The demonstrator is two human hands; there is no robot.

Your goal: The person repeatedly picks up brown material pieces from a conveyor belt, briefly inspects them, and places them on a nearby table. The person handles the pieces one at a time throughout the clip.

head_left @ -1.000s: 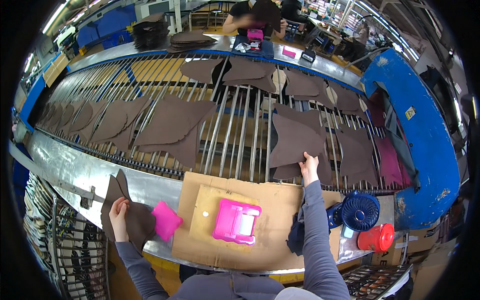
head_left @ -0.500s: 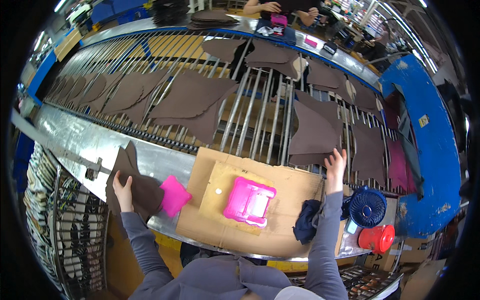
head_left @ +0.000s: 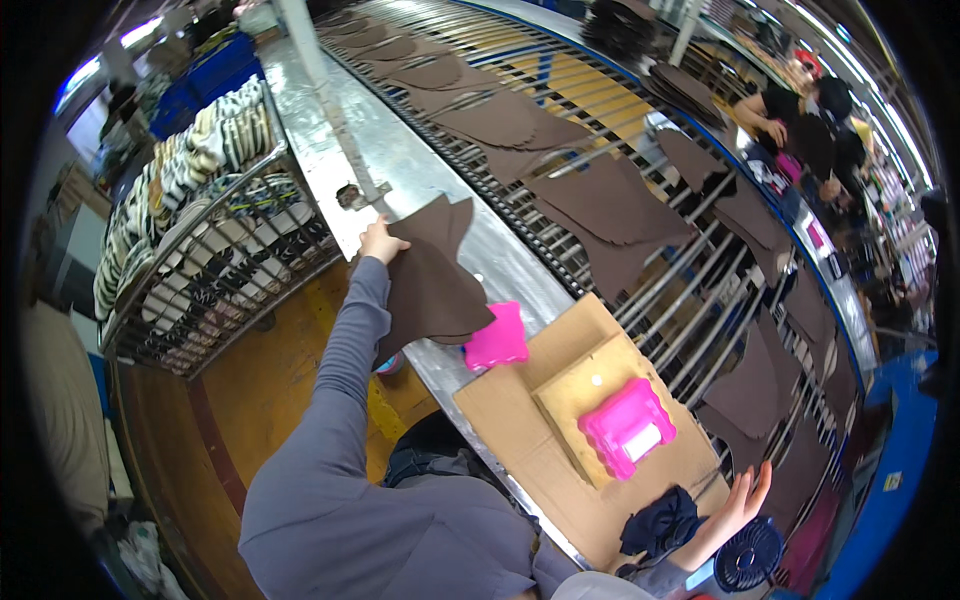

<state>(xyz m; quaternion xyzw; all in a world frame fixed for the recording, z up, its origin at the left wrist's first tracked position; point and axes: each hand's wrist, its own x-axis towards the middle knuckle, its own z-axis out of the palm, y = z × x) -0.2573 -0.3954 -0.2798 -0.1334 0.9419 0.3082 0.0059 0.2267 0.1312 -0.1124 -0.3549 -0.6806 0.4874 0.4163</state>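
At the left end of the metal table, a small stack of dark brown cut sheet pieces [head_left: 432,275] lies with part of it over the front edge. My left hand [head_left: 383,242] is closed on the stack's left edge, thumb on top. My right hand [head_left: 745,500] is raised past the cardboard's right end, fingers stretched out and holding nothing. A flat pink scalloped plate [head_left: 497,337] touches the stack's right side. Farther right, a pink plastic block with a scalloped outline [head_left: 628,425] rests on a yellowish board [head_left: 562,398]. Dark blue cloth [head_left: 662,520] lies beside my right wrist.
Cardboard [head_left: 510,410] lies under the board. Behind the table runs a rack of metal bars [head_left: 690,345] carrying more brown pieces [head_left: 610,210]. A small dark fan [head_left: 748,555] stands near my right hand. A wire cart [head_left: 225,270] with striped goods is at left; another person works across the rack.
The view has swung to the left, so the table now runs diagonally. My left hand has closed on the brown pieces' edge. My right hand stays open, now lower in view.
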